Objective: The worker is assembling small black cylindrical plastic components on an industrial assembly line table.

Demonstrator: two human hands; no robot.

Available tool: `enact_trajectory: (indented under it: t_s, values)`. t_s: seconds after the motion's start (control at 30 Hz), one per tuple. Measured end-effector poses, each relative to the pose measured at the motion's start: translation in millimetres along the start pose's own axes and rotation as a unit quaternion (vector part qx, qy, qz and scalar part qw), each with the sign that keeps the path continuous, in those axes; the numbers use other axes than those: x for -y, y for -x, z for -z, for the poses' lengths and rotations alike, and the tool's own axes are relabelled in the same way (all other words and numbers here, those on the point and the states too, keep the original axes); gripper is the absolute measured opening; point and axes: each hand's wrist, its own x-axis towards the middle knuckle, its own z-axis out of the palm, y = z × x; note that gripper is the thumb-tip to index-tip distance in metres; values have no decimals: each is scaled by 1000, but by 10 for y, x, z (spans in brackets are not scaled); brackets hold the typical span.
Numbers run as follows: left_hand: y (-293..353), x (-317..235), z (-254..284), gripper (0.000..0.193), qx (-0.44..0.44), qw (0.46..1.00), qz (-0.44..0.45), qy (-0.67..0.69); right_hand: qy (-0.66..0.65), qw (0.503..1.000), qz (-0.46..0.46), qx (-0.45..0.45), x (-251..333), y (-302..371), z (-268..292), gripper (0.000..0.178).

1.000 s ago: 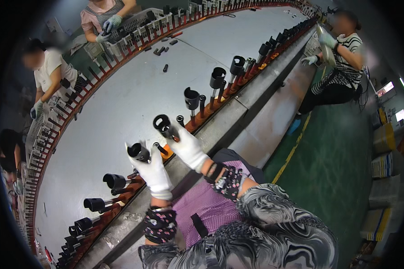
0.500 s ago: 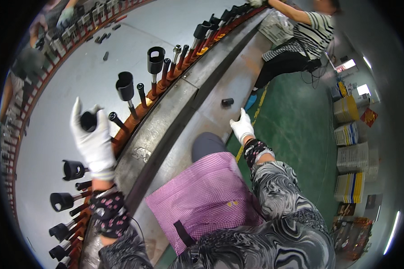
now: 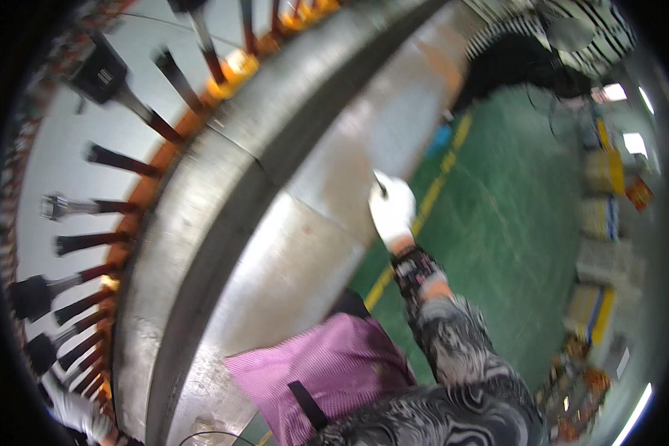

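Observation:
My right hand [image 3: 392, 214], in a white glove, is closed around a small dark piece [image 3: 381, 186] beside the outer edge of the metal bench. Most of that piece is hidden by the fingers; it looks like the short black cylinder that lay on the bench before. At the lower left rim my left hand [image 3: 82, 413], also white-gloved and smeared by motion, is next to the row of spindles. A black cup-shaped holder [image 3: 41, 352] stands just above it. Whether the left fingers hold anything does not show.
A curved metal bench [image 3: 290, 253] runs diagonally through the view. Along its inner edge rise several spindles with black tips [image 3: 119, 158] and a larger black holder [image 3: 100, 73]. A person in striped clothing [image 3: 598, 33] sits at the upper right. Stacked boxes [image 3: 591, 312] line the right.
My view has swung along the bench. The black cylinder no longer lies on the metal; my right hand has closed on a dark piece. My left hand has gone to the lower left rim.

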Motion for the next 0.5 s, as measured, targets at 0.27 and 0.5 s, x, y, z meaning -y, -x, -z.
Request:
enact_trajectory:
  t_s: [0.27, 0.5]
  values:
    - [603, -24, 227, 56, -77, 979, 164, 89, -588, 689, -405, 126, 655, -113, 679, 20]
    - [1240, -1645, -457, 80, -36, 997, -62, 3, -690, 484, -346, 412, 2178, 243, 1004, 40]
